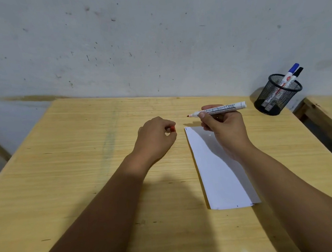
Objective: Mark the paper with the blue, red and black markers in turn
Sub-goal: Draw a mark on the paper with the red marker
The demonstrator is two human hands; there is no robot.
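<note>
Your right hand (223, 127) grips the uncapped red marker (218, 109) above the paper (222, 181) (left hand (155, 138) fingers pinching its cap (36, 138)); black apparently remains.

table (85, 170): pale matt grained wood | paper (219, 177): smooth white | pen cup (275, 96): black wire mesh | wall (155, 38): scuffed

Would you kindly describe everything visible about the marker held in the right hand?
The red marker has a white, plastic-looking barrel printed "boardmarker" in dark letters, and a bare red tip pointing left. It is uncapped; its red cap sits in the left hand. The right hand grips it by thumb and fingers, holding it nearly level in the air above the far end of the paper, not touching it.
</note>
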